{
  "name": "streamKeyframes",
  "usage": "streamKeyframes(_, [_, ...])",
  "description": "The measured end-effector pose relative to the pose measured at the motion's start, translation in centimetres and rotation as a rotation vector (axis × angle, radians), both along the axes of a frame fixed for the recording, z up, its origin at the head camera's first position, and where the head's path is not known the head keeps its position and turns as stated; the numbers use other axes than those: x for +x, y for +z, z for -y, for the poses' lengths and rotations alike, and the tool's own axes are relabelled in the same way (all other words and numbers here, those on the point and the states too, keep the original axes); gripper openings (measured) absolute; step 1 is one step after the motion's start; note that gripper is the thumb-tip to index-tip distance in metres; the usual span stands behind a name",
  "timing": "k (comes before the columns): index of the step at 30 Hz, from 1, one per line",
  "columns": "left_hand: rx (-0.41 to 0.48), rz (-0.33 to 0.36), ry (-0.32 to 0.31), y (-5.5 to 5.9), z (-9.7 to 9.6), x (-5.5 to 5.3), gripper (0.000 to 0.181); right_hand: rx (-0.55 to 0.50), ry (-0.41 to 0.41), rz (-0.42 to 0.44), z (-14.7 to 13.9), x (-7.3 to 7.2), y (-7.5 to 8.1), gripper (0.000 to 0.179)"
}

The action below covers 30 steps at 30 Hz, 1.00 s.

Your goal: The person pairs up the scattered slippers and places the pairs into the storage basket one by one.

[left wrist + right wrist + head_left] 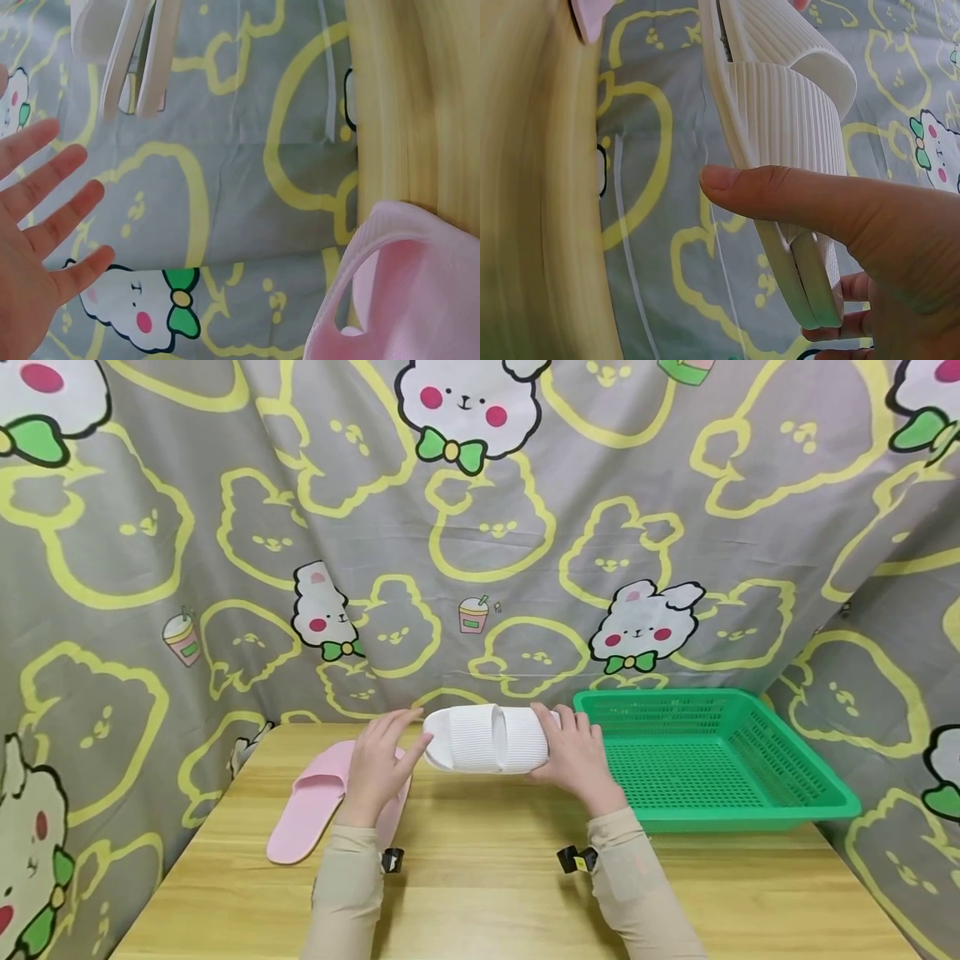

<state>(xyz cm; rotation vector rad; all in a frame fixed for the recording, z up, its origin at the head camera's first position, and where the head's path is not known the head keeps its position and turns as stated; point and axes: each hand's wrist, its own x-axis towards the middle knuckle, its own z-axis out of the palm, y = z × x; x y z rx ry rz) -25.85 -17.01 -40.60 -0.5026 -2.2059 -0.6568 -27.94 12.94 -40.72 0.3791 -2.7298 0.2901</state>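
A pair of white ribbed slippers [480,740] is held level above the wooden table, one pressed sole to sole against the other. My right hand [573,750] grips their right end, the thumb [765,187] across the near side and the fingers behind. Beside their left end is my left hand [381,758], its fingers spread; in the left wrist view a gap shows between the fingers [71,199] and the white slippers [139,56]. A pair of pink slippers [303,814] lies on the table at the left, partly hidden behind my left hand and forearm.
A green plastic basket [821,777] with a mesh bottom stands at the table's right. Behind the wooden table [480,893] hangs a grey curtain [510,652] with cartoon rabbits, which also runs along both sides.
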Motion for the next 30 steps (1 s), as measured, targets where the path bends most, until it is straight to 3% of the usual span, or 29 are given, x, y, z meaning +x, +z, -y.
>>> streamKeyframes(6, [0.014,-0.008,0.014,0.2,-0.1,0.2,0.037,-0.005,-0.005,0.024,-0.5,0.3,0.6,0.112])
streamKeyframes(14, [0.002,-0.12,0.017,-0.2,-1.1,-0.2,0.029,-0.004,-0.006,0.011,-1.3,0.8,1.4,0.112])
streamKeyframes(18, [-0.001,-0.143,0.036,-0.4,-1.5,-0.1,0.028,-0.003,-0.007,0.003,-1.9,1.0,1.8,0.111])
streamKeyframes(23, [-0.034,-0.178,0.05,-0.5,-1.8,-0.3,0.028,0.01,-0.016,0.002,-2.7,1.1,2.0,0.109])
streamKeyframes(30, [-0.084,-0.212,0.022,-0.6,-2.6,-0.6,0.028,0.017,-0.023,0.005,-3.7,1.4,2.6,0.11])
